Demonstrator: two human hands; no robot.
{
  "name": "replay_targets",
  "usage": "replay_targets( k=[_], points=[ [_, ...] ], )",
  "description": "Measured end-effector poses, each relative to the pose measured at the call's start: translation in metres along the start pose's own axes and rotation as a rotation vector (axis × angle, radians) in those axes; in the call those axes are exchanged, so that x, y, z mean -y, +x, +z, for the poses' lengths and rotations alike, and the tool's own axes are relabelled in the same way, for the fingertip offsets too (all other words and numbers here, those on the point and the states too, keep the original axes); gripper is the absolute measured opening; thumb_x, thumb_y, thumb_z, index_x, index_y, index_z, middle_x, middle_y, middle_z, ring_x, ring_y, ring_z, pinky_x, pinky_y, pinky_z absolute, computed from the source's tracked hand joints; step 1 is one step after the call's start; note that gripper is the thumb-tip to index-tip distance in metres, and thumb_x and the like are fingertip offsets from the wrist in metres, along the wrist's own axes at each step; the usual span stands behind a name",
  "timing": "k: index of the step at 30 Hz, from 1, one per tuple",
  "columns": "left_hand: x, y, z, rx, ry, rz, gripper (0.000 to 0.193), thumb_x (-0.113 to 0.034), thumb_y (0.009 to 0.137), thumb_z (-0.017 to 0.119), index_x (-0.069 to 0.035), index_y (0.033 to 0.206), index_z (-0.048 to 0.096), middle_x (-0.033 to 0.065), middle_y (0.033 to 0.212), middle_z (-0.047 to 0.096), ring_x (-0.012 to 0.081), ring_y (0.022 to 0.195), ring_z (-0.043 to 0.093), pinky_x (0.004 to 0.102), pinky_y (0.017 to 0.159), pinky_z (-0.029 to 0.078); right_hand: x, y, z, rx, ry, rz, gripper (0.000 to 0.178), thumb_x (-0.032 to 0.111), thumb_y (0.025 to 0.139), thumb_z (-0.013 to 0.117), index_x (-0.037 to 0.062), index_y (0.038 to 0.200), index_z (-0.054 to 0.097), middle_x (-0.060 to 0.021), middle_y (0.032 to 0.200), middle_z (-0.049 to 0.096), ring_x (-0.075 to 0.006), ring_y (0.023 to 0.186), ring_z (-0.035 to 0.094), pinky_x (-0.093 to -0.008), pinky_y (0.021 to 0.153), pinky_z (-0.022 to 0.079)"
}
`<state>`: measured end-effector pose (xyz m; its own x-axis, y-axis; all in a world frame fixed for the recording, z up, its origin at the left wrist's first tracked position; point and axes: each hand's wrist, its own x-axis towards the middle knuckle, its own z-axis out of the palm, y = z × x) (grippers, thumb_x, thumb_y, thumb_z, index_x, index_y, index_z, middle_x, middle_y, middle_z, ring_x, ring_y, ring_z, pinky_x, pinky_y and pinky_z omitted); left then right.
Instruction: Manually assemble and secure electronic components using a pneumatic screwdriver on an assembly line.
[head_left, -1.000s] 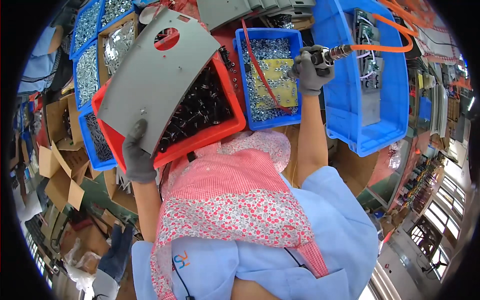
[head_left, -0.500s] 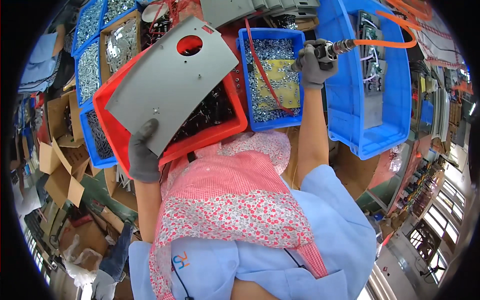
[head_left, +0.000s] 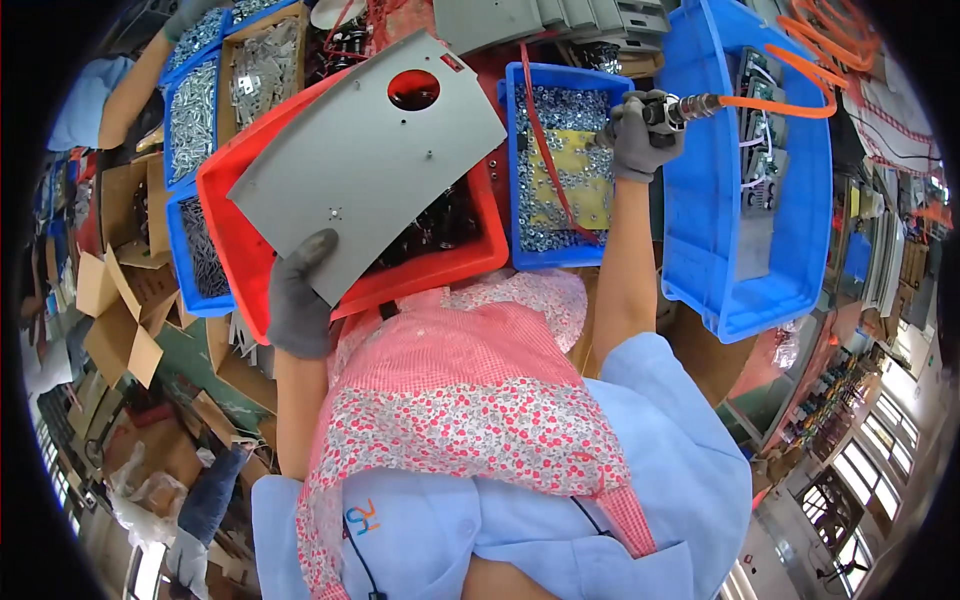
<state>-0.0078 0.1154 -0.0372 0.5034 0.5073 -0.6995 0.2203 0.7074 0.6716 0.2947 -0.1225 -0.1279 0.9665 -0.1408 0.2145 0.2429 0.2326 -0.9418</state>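
The left hand (head_left: 303,300), in a dark gray glove, is closed on the lower corner of a gray panel (head_left: 365,170); the thumb lies on the upper face, and the fingers beneath are hidden. The panel is a flat, curved-edged plate with a round hole near its far end and several small holes and studs. It is positioned over a red bin (head_left: 468,262), covering much of its opening and sloping up to the right. Whether panel and bin touch cannot be determined. Dark parts (head_left: 440,222) are visible in the bin at the panel's lower right edge.

The right hand (head_left: 648,142), also gloved, is wrapped around a power tool (head_left: 664,112). An orange hose (head_left: 780,107) runs from the tool's right end. The tool's left end is at the right edge of a blue bin (head_left: 555,258) of small metal nuts; contact cannot be confirmed. A yellow sheet (head_left: 565,155) with nuts scattered on it lies inside, and a red strap (head_left: 538,135) crosses over it.

To the right, a large blue bin (head_left: 700,215) contains circuit boards (head_left: 757,125). Further gray panels (head_left: 487,24) lie overlapped beyond the red bin. At upper left, a co-worker's hand (head_left: 196,16) is at a container of small metal parts.
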Motion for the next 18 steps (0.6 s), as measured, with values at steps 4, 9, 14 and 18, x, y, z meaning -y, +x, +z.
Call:
replay_targets(
  k=[4, 9, 14, 18],
  points=[
    [-0.001, -0.006, 0.009, 0.019, -0.053, 0.048, 0.041, -0.005, 0.079, 0.057, 0.008, 0.117, 0.051, 0.0156, 0.109, 0.06, 0.0257, 0.099, 0.061, 0.0357, 0.088, 0.052, -0.012, 0.003, 0.002, 0.016, 0.012, -0.032, 0.023, -0.011, 0.072, 0.058, -0.0006, 0.092, 0.055, -0.0092, 0.073, 0.062, -0.0135, 0.056, 0.059, -0.0247, 0.047, 0.047],
    [0.004, -0.007, 0.0, 0.113, -0.14, 0.064, 0.043, -0.002, 0.077, 0.059, 0.007, 0.118, 0.051, 0.014, 0.108, 0.06, 0.0242, 0.097, 0.062, 0.0355, 0.087, 0.052, 0.009, 0.004, 0.014, -0.018, 0.145, 0.06, 0.019, -0.004, 0.075, 0.061, 0.0042, 0.091, 0.055, -0.01, 0.073, 0.062, -0.0166, 0.05, 0.056, -0.0267, 0.042, 0.045],
    [0.003, -0.013, 0.01, 0.122, -0.151, 0.031, 0.038, 0.0, 0.075, 0.062, 0.007, 0.112, 0.054, 0.0148, 0.102, 0.062, 0.0245, 0.09, 0.064, 0.0346, 0.08, 0.054, 0.119, -0.03, 0.044, 0.141, 0.471, 0.064, 0.019, 0.013, 0.082, 0.052, 0.0055, 0.099, 0.056, -0.0143, 0.081, 0.063, -0.0191, 0.06, 0.057, -0.0338, 0.053, 0.049],
    [0.007, -0.029, 0.023, 0.101, -0.075, -0.002, 0.039, 0.0, 0.073, 0.064, 0.007, 0.11, 0.054, 0.0155, 0.1, 0.062, 0.0235, 0.085, 0.064, 0.0338, 0.075, 0.055, 0.146, -0.076, 0.061, 0.431, 0.438, 0.059, 0.03, 0.017, 0.081, 0.047, 0.0108, 0.109, 0.056, -0.016, 0.087, 0.061, -0.0209, 0.064, 0.055, -0.0408, 0.056, 0.049]
  ],
)
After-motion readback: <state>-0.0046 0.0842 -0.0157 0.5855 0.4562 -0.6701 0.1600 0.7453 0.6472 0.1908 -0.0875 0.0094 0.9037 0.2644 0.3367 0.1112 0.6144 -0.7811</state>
